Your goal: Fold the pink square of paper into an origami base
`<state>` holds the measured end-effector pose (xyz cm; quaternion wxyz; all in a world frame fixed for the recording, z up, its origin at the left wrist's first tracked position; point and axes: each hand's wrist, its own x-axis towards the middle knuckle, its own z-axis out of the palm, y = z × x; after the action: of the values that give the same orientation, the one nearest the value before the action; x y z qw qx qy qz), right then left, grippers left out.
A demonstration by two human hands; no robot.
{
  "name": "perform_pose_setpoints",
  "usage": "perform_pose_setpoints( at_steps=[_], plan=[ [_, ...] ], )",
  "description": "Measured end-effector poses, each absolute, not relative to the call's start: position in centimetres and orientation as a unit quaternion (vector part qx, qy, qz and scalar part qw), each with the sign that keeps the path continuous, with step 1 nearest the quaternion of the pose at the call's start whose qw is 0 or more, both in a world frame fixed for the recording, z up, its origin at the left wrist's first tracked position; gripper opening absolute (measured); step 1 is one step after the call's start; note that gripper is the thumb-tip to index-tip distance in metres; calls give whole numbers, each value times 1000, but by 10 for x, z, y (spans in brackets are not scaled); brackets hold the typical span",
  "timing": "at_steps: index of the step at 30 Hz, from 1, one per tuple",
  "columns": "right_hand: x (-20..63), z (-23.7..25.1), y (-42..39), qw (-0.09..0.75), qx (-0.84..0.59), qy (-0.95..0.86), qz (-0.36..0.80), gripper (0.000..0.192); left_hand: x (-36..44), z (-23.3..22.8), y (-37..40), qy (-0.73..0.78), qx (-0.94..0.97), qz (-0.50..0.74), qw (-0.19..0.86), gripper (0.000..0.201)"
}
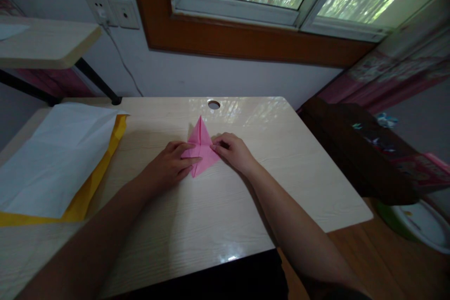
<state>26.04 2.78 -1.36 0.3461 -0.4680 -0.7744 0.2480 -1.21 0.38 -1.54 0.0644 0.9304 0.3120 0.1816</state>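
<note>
A piece of folded pink origami paper (206,159) lies on the pale wood-grain desk (218,215), with one narrow point facing the wall and crease lines across its middle. My left hand (174,161) rests on its left side, fingers stretched out and spread over the paper. At the right corner, my right hand (234,150) pinches the paper's edge between thumb and forefinger. The fingers of both hands cover parts of the left and right corners.
A white sheet (52,159) overlaps a yellow sheet (94,176) at the desk's left. Behind them stands a raised shelf (45,44) on black legs. A cable hole (213,105) is near the back edge. Dark furniture (351,150) and a round basin (422,225) are at right.
</note>
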Motion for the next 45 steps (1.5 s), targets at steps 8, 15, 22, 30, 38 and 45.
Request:
perform_pose_setpoints(
  at_steps=[8, 15, 22, 30, 38, 45],
  plan=[
    [257, -16, 24, 359, -485, -751, 268, 3, -12, -13, 2, 327, 924, 179, 82, 35],
    [256, -13, 24, 344, -462, -773, 266, 5, -13, -14, 6, 323, 906, 236, 138, 21],
    [253, -14, 23, 326, -430, -819, 195, 5, -10, -16, 8, 342, 895, 246, 145, 20],
    [240, -16, 17, 328, -486, -790, 180, 22, -9, -18, 6, 340, 909, 208, 119, 27],
    [237, -10, 13, 278, -403, -855, 171, 8, -7, -12, 3, 346, 905, 212, 129, 28],
    [238, -12, 11, 245, -380, -879, 153, 40, -9, -9, 3, 379, 867, 254, 200, 24]
  ],
)
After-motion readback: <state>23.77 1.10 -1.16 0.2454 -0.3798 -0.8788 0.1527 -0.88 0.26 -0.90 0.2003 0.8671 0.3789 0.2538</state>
